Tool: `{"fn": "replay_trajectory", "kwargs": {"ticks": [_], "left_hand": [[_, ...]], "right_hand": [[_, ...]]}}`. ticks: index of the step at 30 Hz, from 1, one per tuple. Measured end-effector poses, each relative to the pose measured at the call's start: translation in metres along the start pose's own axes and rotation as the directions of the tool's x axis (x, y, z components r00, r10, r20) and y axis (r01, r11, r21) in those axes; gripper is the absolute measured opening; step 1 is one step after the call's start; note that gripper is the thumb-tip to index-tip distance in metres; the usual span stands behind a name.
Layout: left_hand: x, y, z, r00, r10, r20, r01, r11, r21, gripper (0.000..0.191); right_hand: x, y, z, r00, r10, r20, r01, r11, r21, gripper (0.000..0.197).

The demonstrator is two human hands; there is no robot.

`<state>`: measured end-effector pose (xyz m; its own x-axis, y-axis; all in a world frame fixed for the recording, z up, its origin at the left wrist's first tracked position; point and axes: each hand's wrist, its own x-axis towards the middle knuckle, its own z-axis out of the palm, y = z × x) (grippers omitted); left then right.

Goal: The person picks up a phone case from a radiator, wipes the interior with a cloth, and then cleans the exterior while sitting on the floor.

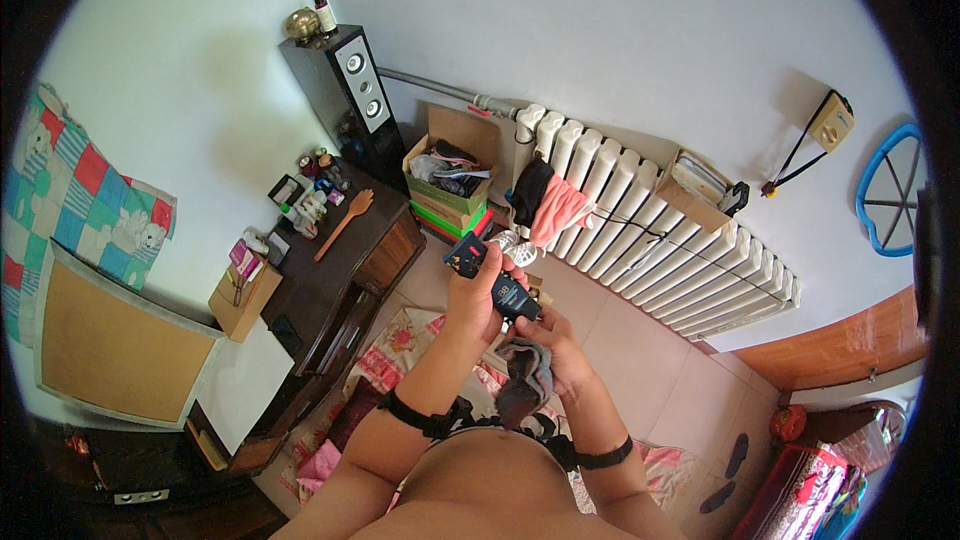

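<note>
My left hand point(478, 298) is wrapped around a dark blue cosmetic squeeze tube point(513, 295), which bears writing and small orange marks. The tube slants, its flat crimped end up and left and its black cap end down towards my right hand point(559, 349). Thumb and fingers of the right hand meet at that cap end; whether they grip the cap or only touch it, I cannot tell. A crumpled grey and dark cloth point(525, 382) hangs from the same hand in front of my belly. Black straps circle both forearms.
A dark wooden desk point(330, 270) on the left bears a wooden spatula point(343, 226) and several small bottles. Beyond stand a black speaker point(341, 82) and stacked shoe boxes point(450, 199). A white radiator point(622, 217) lines the wall. Slippers point(737, 455) lie on the floor at right.
</note>
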<state>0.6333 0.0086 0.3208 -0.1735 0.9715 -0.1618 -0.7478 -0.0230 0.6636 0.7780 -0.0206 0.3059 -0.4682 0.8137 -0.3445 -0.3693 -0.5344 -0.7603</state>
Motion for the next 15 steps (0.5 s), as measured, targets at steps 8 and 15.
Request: {"fn": "replay_trajectory", "kwargs": {"ticks": [8, 15], "left_hand": [[0.005, -0.002, -0.009, 0.997, -0.037, -0.073, 0.030, 0.995, -0.093, 0.023], [-0.002, 0.004, -0.014, 0.994, -0.089, -0.068, 0.079, 0.987, -0.139, 0.023]], "right_hand": [[0.006, 0.015, -0.001, 0.976, -0.198, -0.087, 0.148, 0.906, -0.397, 0.037], [0.011, 0.026, 0.006, 0.913, -0.405, -0.055, 0.337, 0.822, -0.460, 0.041]]}}
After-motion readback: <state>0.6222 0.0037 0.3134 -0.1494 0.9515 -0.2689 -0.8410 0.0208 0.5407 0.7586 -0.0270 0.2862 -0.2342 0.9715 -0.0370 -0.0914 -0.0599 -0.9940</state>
